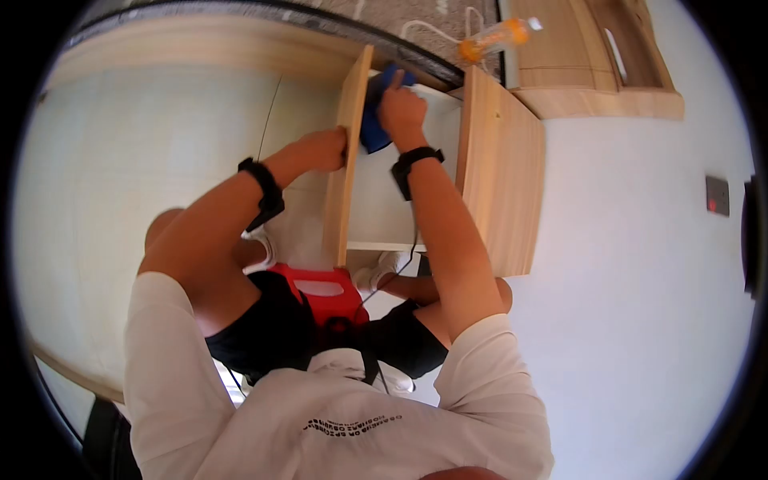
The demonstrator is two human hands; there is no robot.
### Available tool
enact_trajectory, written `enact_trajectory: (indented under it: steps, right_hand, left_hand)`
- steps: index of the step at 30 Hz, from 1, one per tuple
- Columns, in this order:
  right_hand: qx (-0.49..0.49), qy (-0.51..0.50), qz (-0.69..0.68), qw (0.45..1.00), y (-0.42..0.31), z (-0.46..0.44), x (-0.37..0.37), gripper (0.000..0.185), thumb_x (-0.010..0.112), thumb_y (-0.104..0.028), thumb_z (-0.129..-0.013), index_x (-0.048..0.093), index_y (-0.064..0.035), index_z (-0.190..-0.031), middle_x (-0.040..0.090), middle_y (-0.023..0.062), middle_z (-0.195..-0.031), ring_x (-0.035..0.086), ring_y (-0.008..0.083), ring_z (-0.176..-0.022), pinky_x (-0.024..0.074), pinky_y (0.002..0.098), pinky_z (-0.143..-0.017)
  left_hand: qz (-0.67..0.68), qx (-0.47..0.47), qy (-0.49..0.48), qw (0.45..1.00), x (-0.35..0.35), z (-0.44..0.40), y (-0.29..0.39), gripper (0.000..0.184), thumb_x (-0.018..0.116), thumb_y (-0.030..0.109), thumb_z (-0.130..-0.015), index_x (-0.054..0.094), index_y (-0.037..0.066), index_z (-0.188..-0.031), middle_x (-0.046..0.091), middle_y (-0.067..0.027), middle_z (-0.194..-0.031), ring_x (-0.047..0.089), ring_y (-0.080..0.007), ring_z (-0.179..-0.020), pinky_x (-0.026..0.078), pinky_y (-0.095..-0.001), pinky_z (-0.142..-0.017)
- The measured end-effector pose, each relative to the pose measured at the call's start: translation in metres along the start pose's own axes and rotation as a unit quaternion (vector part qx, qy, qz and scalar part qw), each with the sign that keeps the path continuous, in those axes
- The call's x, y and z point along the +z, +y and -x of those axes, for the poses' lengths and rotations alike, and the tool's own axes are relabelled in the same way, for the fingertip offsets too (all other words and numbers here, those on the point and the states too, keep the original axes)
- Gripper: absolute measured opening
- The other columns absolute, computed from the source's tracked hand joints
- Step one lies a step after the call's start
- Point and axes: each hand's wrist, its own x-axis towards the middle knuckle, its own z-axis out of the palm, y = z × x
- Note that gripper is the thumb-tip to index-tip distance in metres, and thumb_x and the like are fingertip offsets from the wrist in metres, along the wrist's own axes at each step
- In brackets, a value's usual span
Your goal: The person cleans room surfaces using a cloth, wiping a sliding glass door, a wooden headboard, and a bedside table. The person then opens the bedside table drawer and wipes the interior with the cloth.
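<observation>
A pulled-out drawer (384, 212) with a white inside and a wooden front panel (346, 188) stands before me. My right hand (402, 110) is inside it at the far end, closed on a blue cloth (373, 130) that lies against the inner face of the front panel. One finger of that hand points forward along the cloth. Against the outer face of the panel rests my left hand (322, 150), its fingers curled at the wood; their tips are partly hidden.
The wooden cabinet (504, 176) holding the drawer stands against a white wall (624, 280). Atop the furniture at the back are an orange-capped clear bottle (496, 40) and a white cord (428, 28). A red plastic stool (328, 296) is between my legs. Pale floor tiles (176, 136) lie left.
</observation>
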Motion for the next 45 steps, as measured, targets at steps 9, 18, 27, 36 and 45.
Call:
enact_trajectory:
  steps: [9,18,27,36,45]
  right_hand:
    - [0.146,0.012,-0.089,0.985,0.023,0.005,-0.017,0.061,0.055,-0.025,-0.090,0.039,-0.0052,-0.145,0.067,0.0183,-0.113,0.069,0.0363,-0.089,0.0533,0.0495,-0.077]
    - [0.163,0.086,-0.062,0.981,0.046,0.012,0.016,0.055,0.055,-0.018,-0.091,0.042,-0.0079,-0.144,0.065,0.0242,-0.113,0.066,0.0409,-0.096,0.0537,0.0498,-0.083]
    - [0.323,0.228,-0.331,0.857,0.043,0.010,0.030,0.057,0.048,-0.004,-0.092,0.032,0.0006,-0.147,0.041,0.0284,-0.145,0.047,0.0417,-0.128,0.0372,0.0477,-0.109]
    - [0.422,0.226,-0.277,0.833,0.075,-0.001,0.101,0.058,0.052,-0.010,-0.090,0.035,-0.0088,-0.146,0.054,0.0284,-0.132,0.059,0.0480,-0.110,0.0466,0.0512,-0.098]
    - [0.171,-0.111,-0.190,0.960,0.003,0.053,0.019,0.047,0.056,-0.022,-0.090,0.051,-0.0091,-0.135,0.061,0.0224,-0.121,0.058,0.0433,-0.113,0.0470,0.0540,-0.091]
  left_hand:
    - [-0.032,-0.082,-0.041,0.995,-0.007,0.001,0.018,0.051,0.069,0.023,-0.081,0.049,-0.009,-0.116,0.068,-0.0232,-0.098,0.067,-0.0381,-0.089,0.054,-0.0452,-0.075]
    - [-0.022,-0.079,-0.058,0.995,-0.017,0.005,0.025,0.048,0.066,0.020,-0.082,0.048,-0.009,-0.116,0.069,-0.0212,-0.090,0.069,-0.0350,-0.076,0.054,-0.0434,-0.066]
    - [-0.037,-0.039,-0.026,0.998,-0.006,0.002,0.013,0.047,0.065,0.020,-0.082,0.049,-0.008,-0.116,0.070,-0.0209,-0.089,0.070,-0.0343,-0.077,0.055,-0.0427,-0.068]
    - [-0.028,-0.044,-0.029,0.998,-0.003,-0.003,0.010,0.052,0.067,0.023,-0.081,0.048,-0.009,-0.116,0.069,-0.0234,-0.092,0.068,-0.0384,-0.086,0.054,-0.0445,-0.073]
    - [0.017,-0.046,-0.058,0.997,0.000,-0.010,0.001,0.050,0.066,0.022,-0.080,0.048,-0.010,-0.114,0.069,-0.0245,-0.093,0.068,-0.0386,-0.088,0.054,-0.0456,-0.072]
